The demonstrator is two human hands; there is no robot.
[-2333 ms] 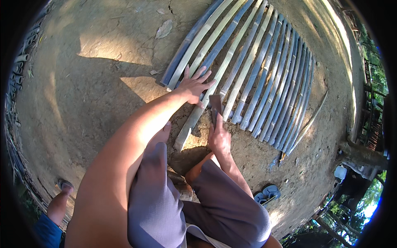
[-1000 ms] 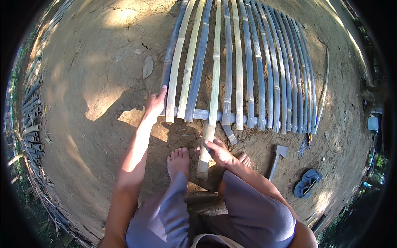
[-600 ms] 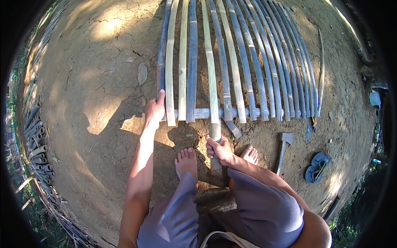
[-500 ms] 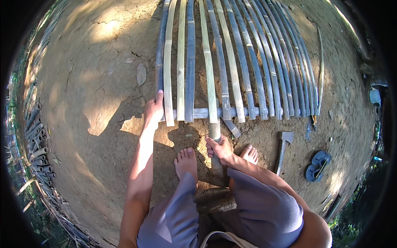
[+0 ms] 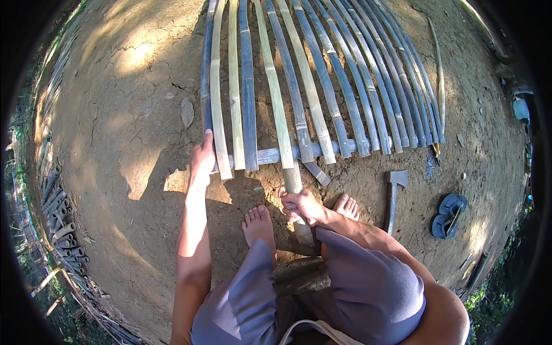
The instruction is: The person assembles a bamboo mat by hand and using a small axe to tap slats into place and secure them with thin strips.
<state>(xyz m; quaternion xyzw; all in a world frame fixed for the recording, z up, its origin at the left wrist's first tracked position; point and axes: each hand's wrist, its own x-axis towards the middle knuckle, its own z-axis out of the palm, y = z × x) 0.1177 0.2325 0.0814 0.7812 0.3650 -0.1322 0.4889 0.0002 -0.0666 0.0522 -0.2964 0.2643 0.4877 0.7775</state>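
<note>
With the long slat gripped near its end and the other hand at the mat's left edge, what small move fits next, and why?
Probably slide the pale slat forward: its near end juts past the crosspiece toward the feet, unlike its neighbours. The right hand grips that end; the left hand braces the edge slats.

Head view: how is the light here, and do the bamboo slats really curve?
Head view: low sun dapples the dirt ground; the left hand and its arm cast a dark shadow there. The bamboo slats fan and bend through fisheye distortion. Black corners frame the picture.
</note>
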